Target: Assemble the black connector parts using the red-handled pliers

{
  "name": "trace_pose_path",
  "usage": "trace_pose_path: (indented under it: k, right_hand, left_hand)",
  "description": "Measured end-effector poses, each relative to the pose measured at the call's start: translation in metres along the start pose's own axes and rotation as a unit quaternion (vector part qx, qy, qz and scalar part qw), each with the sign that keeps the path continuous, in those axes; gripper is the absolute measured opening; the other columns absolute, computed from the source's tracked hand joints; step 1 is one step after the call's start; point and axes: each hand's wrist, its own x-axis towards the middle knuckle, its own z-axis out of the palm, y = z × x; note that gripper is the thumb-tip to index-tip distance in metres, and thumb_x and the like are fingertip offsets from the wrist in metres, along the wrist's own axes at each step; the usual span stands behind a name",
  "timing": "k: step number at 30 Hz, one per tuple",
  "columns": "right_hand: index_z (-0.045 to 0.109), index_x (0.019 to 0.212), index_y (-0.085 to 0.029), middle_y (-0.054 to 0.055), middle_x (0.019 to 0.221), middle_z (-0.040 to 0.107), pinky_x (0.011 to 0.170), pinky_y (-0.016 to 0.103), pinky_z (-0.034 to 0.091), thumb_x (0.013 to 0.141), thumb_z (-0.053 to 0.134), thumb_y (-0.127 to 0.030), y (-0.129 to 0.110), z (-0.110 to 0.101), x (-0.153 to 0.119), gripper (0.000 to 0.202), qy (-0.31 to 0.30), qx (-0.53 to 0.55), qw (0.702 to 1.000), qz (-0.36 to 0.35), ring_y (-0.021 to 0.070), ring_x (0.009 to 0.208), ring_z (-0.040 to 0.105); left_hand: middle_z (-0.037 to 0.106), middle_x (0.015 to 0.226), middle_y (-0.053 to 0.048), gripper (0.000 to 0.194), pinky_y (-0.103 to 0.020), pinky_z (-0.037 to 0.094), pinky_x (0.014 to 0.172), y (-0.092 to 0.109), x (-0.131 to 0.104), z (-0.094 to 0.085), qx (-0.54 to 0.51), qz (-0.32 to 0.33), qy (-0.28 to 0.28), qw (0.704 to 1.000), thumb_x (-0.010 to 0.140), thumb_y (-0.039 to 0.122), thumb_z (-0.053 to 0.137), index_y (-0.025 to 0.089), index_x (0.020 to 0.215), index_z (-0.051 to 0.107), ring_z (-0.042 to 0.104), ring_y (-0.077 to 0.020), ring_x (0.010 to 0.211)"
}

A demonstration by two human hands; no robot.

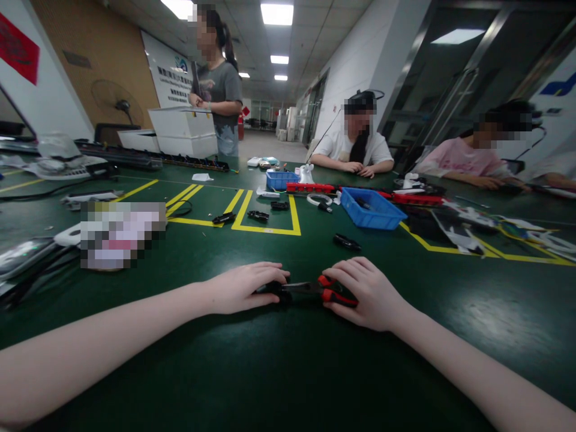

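Observation:
Long-nose pliers (pixel 306 287) with red and black handles lie in my right hand (pixel 369 293), whose fingers are wrapped round the grips. Their jaws point left and reach the small black part (pixel 270 288) that my left hand (pixel 247 288) pinches between thumb and fingers. Much of that part is covered by my fingers, so I cannot tell its kind. Whether the jaws are closed on it is also unclear. Just beyond my right hand lies a similar small black piece (pixel 347 242).
Several black pieces (pixel 258 216) lie around yellow tape markings (pixel 266 230). A blue tray (pixel 372 210) stands beyond my right hand, with a smaller blue bin (pixel 282 179) farther back. Red strips (pixel 310 188) and cables lie behind. Two seated people and one standing person are across the table.

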Motion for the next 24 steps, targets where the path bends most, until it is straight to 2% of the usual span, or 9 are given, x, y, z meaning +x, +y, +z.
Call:
trace_pose_path:
  k: [6, 13, 24]
  right_hand:
    - [0.065, 0.117, -0.019, 0.010, 0.105, 0.072, 0.086, 0.043, 0.049, 0.085, 0.067, -0.043, 0.0003, 0.0002, 0.0011, 0.040, -0.019, 0.019, 1.000, 0.010, 0.0241, 0.093, 0.067]
    - [0.065, 0.115, -0.018, 0.010, 0.102, 0.072, 0.084, 0.042, 0.051, 0.086, 0.067, -0.043, -0.0009, -0.0004, 0.0014, 0.038, -0.014, 0.019, 1.000, 0.004, 0.0232, 0.090, 0.067]
    - [0.067, 0.113, -0.015, 0.012, 0.098, 0.071, 0.077, 0.041, 0.051, 0.088, 0.064, -0.042, -0.0032, -0.0016, 0.0011, 0.037, 0.009, -0.025, 0.999, -0.018, 0.0236, 0.085, 0.065]
  left_hand:
    - [0.058, 0.145, -0.010, 0.028, -0.047, 0.041, 0.118, 0.0003, -0.0002, 0.0000, 0.001, 0.007, 0.004, 1.000, 0.098, 0.028, 0.061, 0.022, 0.125, 0.055, 0.046, -0.0246, 0.144]
    - [0.058, 0.145, -0.011, 0.027, -0.047, 0.042, 0.118, 0.0001, -0.0001, 0.0001, 0.001, 0.007, 0.005, 1.000, 0.098, 0.027, 0.061, 0.022, 0.124, 0.055, 0.046, -0.0254, 0.144]
    - [0.051, 0.153, -0.009, 0.024, -0.048, 0.036, 0.123, -0.0010, -0.0003, -0.0004, -0.012, -0.009, -0.015, 1.000, 0.100, 0.027, 0.058, 0.023, 0.123, 0.055, 0.035, -0.0250, 0.152]
